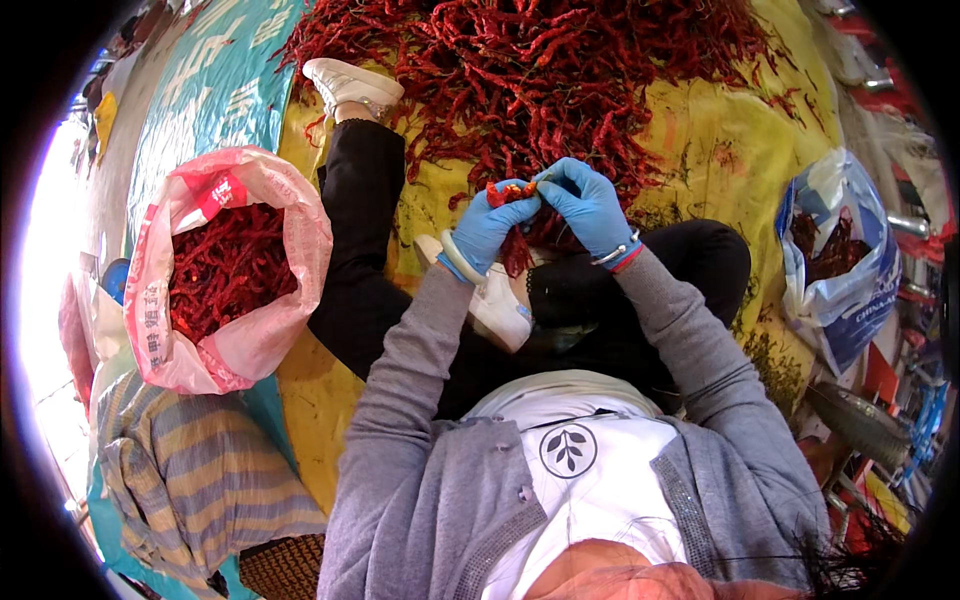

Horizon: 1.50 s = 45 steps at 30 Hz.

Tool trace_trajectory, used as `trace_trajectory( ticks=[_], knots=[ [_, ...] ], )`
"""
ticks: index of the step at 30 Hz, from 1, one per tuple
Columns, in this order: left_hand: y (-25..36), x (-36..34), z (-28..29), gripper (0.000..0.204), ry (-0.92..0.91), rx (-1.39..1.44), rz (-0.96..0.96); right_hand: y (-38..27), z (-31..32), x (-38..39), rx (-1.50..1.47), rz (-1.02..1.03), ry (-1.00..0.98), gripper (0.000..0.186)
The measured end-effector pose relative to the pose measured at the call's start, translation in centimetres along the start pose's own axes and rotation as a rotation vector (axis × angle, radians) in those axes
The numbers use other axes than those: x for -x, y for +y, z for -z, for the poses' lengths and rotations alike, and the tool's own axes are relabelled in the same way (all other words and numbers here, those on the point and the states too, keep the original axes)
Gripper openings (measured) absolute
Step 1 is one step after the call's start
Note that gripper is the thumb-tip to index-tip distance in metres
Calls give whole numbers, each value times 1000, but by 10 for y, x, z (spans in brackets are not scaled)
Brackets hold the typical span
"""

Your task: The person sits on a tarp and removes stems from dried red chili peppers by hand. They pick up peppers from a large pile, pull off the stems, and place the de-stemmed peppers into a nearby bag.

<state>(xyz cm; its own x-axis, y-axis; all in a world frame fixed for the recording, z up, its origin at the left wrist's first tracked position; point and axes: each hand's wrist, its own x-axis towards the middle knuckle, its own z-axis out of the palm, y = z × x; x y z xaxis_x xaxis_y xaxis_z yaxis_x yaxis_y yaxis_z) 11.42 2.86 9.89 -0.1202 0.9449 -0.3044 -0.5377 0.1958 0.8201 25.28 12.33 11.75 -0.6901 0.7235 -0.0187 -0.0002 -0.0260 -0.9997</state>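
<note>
My left hand [488, 230], in a blue glove, is closed round a few red chili peppers [517, 252] that hang below its fingers. An orange-red chili end [512, 192] sticks up between finger and thumb. Touching it from the right, my gloved right hand [590, 207] pinches the chili's stem end [541, 184]. Both hands meet over my crossed legs. Just beyond them, a large heap of red chilies [540, 70] spreads over a yellow sheet [740, 140].
To the left stands a pink-and-white sack [300, 240] filled with red chilies. A blue-and-white bag [850, 310] with darker chilies is at the right. Striped cloth [200, 460] lies at lower left. Stem scraps [775, 370] litter the sheet near my right knee.
</note>
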Motion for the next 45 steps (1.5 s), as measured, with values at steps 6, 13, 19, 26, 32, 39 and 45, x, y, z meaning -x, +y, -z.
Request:
trace_trajectory(
  ticks=[6,13,19,26,32,39,45],
  knots=[
    [-25,18,-17,9,41,208,72,16,-4,26,-102,-161,38,11],
    [-46,33,-16,10,31,98,130,36,-5,46,-198,-366,74,13],
    [-65,46,-21,12,181,425,253,19,-13,64,72,-93,89,6],
    [-57,52,-35,8,114,338,177,3,-11,67,109,-179,66,16],
    [-56,63,-30,2,74,339,218,1,-7,81,83,-135,112,17],
    [-45,76,-40,7,-138,183,244,0,-2,97,-691,-569,-35,17],
    [-18,82,-56,7,-330,92,300,-49,77,124,-233,-860,-476,14]
  ],
)
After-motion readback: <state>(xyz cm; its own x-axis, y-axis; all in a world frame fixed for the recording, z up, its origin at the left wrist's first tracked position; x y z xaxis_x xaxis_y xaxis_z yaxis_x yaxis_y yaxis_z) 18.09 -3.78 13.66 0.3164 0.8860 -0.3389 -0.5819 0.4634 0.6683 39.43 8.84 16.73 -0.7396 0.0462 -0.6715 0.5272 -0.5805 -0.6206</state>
